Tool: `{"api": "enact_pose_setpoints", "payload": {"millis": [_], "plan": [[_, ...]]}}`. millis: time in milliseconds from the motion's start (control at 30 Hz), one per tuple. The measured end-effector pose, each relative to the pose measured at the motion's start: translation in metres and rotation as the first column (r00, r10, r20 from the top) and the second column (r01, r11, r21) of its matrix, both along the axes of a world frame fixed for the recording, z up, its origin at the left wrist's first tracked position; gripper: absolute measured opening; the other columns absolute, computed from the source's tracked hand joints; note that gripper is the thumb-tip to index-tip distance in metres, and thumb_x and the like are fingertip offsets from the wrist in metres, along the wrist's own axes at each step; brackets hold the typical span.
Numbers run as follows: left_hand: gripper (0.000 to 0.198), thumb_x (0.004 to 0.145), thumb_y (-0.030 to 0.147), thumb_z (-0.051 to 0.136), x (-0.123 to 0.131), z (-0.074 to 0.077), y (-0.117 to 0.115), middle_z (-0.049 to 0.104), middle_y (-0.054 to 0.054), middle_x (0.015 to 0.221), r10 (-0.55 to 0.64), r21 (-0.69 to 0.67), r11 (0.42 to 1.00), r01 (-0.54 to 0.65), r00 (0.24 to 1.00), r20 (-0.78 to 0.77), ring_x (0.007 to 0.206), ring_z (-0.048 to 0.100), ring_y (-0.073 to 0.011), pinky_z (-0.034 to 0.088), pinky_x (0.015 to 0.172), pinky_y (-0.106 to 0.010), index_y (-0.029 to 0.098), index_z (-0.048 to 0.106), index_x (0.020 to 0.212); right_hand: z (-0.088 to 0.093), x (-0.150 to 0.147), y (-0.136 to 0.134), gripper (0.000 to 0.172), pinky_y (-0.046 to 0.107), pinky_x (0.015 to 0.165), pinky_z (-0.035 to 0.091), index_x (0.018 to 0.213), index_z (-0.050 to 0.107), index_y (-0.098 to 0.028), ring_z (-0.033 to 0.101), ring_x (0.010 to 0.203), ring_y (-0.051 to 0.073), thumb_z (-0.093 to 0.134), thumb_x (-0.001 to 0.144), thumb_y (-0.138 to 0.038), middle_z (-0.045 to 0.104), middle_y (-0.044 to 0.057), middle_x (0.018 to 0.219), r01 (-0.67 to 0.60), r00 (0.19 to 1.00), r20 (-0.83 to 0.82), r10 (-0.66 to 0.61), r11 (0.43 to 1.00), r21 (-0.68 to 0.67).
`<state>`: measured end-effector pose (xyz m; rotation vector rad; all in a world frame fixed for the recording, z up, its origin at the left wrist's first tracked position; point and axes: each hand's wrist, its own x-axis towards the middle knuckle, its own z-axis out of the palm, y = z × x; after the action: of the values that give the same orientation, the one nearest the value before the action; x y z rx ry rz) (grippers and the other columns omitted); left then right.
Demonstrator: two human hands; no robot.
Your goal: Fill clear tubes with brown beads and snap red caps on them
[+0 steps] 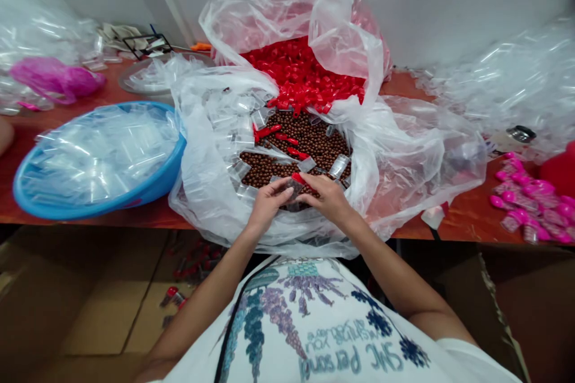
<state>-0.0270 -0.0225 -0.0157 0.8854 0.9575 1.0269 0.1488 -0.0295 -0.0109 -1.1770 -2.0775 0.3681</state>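
My left hand (268,198) and my right hand (326,194) meet over a heap of small brown beads (300,142) lying in an open clear plastic bag (211,149). Between the fingertips of both hands sits a small clear tube (294,188) with a red cap (297,178) at its top; the right fingers pinch the cap end, the left fingers grip the tube body. Several empty clear tubes and loose red caps lie on the beads. Behind them a pile of red caps (300,75) fills another clear bag.
A blue basin (96,158) of clear tubes stands at the left on the red-brown table (467,215). Pink-capped tubes (530,203) lie at the right edge. Clear plastic bags sit at far left and right, a pink bag (54,79) at left. Cardboard boxes are below the table.
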Motion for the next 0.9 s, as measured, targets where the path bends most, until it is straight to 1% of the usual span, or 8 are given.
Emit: {"api": "enact_pose_setpoints", "payload": {"millis": [67, 133, 200, 300, 367, 533, 733, 900], "plan": [[0.041, 0.064, 0.029, 0.075, 0.001, 0.001, -0.001, 0.067, -0.006, 0.097, 0.014, -0.013, 1.000, -0.014, 1.000, -0.008, 0.084, 0.061, -0.0194, 0.053, 0.073, -0.033, 0.016, 0.069, 0.102, -0.004, -0.003, -0.002, 0.062, 0.038, 0.096, 0.045, 0.132, 0.045, -0.016, 0.055, 0.111, 0.023, 0.065, 0.079, -0.040, 0.059, 0.013, 0.123, 0.013, 1.000, -0.007, -0.013, 0.999, 0.032], [0.041, 0.063, 0.029, 0.076, 0.002, 0.002, -0.003, 0.068, -0.006, 0.094, 0.032, -0.016, 0.999, -0.032, 0.999, -0.026, 0.080, 0.062, -0.0187, 0.053, 0.071, -0.032, 0.016, 0.070, 0.101, -0.007, -0.005, -0.003, 0.064, 0.040, 0.098, 0.043, 0.133, 0.043, -0.016, 0.054, 0.114, 0.025, 0.066, 0.078, -0.040, 0.057, 0.015, 0.125, 0.014, 1.000, 0.003, -0.014, 0.999, 0.051], [0.041, 0.063, 0.029, 0.076, 0.002, 0.003, -0.005, 0.069, -0.005, 0.092, 0.031, -0.012, 0.999, -0.032, 0.999, -0.030, 0.078, 0.062, -0.0186, 0.053, 0.071, -0.033, 0.016, 0.070, 0.101, -0.009, -0.005, -0.003, 0.058, 0.041, 0.096, 0.045, 0.131, 0.045, -0.018, 0.055, 0.111, 0.024, 0.063, 0.081, -0.038, 0.058, 0.013, 0.123, 0.011, 1.000, -0.013, -0.010, 0.999, 0.048], [0.039, 0.064, 0.028, 0.075, 0.001, 0.005, -0.007, 0.069, -0.005, 0.097, 0.018, 0.017, 1.000, -0.018, 0.999, -0.041, 0.081, 0.063, -0.0204, 0.054, 0.073, -0.036, 0.017, 0.071, 0.101, -0.009, -0.002, -0.004, 0.037, 0.036, 0.089, 0.049, 0.123, 0.053, -0.022, 0.060, 0.100, 0.019, 0.055, 0.088, -0.033, 0.065, 0.008, 0.113, 0.009, 0.988, -0.151, -0.005, 1.000, 0.023], [0.038, 0.065, 0.028, 0.075, 0.001, 0.006, -0.008, 0.070, -0.005, 0.100, 0.020, 0.058, 0.998, -0.015, 0.997, -0.079, 0.086, 0.063, -0.0218, 0.054, 0.076, -0.036, 0.018, 0.071, 0.101, -0.008, -0.001, -0.005, 0.029, 0.033, 0.085, 0.050, 0.118, 0.058, -0.025, 0.062, 0.095, 0.016, 0.050, 0.091, -0.029, 0.067, 0.004, 0.108, 0.027, 0.970, -0.240, -0.027, 1.000, -0.004], [0.034, 0.065, 0.025, 0.075, 0.004, 0.009, -0.010, 0.071, -0.004, 0.097, 0.069, 0.147, 0.988, -0.043, 0.982, -0.176, 0.090, 0.064, -0.0228, 0.050, 0.085, -0.037, 0.019, 0.072, 0.098, -0.006, -0.001, -0.011, 0.028, 0.034, 0.085, 0.051, 0.116, 0.061, -0.029, 0.063, 0.094, 0.016, 0.051, 0.090, -0.026, 0.068, 0.001, 0.111, 0.095, 0.957, -0.273, -0.101, 0.995, -0.037], [0.032, 0.068, 0.022, 0.072, 0.003, 0.013, -0.012, 0.070, -0.005, 0.104, 0.091, 0.277, 0.961, -0.012, 0.957, -0.277, 0.099, 0.062, -0.0226, 0.043, 0.096, -0.036, 0.021, 0.072, 0.100, 0.000, 0.002, -0.015, 0.026, 0.034, 0.084, 0.052, 0.110, 0.065, -0.033, 0.064, 0.093, 0.016, 0.057, 0.087, -0.025, 0.070, -0.001, 0.105, 0.094, 0.907, -0.407, -0.112, 0.994, -0.064], [0.032, 0.066, 0.022, 0.073, 0.008, 0.019, -0.013, 0.070, -0.005, 0.101, 0.093, 0.236, 0.971, -0.037, 0.969, -0.230, 0.099, 0.062, -0.0236, 0.042, 0.096, -0.037, 0.019, 0.073, 0.098, 0.003, 0.000, -0.017, 0.026, 0.037, 0.091, 0.050, 0.109, 0.065, -0.033, 0.063, 0.102, 0.017, 0.056, 0.086, -0.025, 0.068, -0.002, 0.109, 0.084, 0.883, -0.452, -0.124, 0.991, -0.108]]}}
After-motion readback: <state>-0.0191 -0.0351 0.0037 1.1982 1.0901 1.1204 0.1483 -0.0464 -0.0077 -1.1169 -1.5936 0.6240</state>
